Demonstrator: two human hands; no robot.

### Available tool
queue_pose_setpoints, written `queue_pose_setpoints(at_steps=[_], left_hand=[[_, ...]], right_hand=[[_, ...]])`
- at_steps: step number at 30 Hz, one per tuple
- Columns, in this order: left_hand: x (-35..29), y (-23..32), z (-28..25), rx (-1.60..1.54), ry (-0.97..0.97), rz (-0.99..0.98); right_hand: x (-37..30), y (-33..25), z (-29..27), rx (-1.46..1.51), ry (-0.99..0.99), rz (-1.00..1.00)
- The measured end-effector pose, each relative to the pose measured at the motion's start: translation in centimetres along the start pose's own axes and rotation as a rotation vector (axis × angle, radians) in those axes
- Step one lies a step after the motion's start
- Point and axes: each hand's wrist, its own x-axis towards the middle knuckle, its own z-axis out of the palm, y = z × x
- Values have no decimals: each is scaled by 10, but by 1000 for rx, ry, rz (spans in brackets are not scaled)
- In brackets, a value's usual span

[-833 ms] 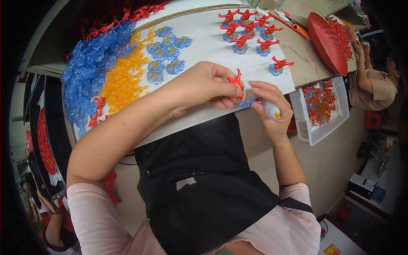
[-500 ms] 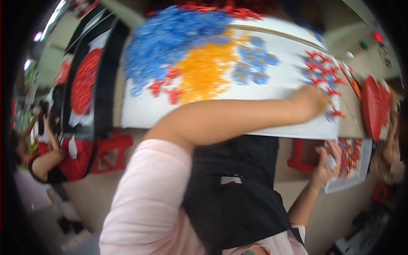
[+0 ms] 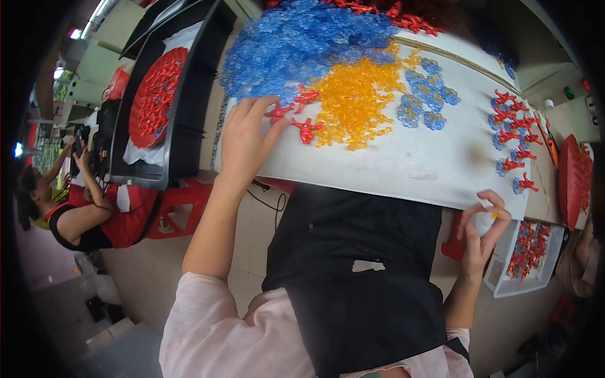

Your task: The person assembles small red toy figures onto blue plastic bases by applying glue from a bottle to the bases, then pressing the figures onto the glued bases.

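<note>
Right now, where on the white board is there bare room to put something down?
The near strip of the white board is bare, between the orange pieces and the red-and-blue pairs. The far left is crowded: the blue heap and the red pieces by the left hand.

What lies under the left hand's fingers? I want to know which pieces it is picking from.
The left hand rests on the white board, fingertips at red pieces beside the blue pile. Anything beneath the palm is covered.
</note>
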Motion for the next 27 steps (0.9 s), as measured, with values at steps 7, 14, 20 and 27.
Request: queue_pose_setpoints(at_steps=[7,14,20,27], left_hand=[[-5,-15,-1,-331,-160,-198],[-5,7,4,-1140,-141,-412],[-2,78,26,-1632,-524,-476],[-7,97,41,-1917,-712,-554]], right_hand=[[20,-14,35,61,-191,-47],[28,-31,48,22,-190,4],[31,-34,51,-12,-28,-126],[33,-37,45,357,286,-167]])
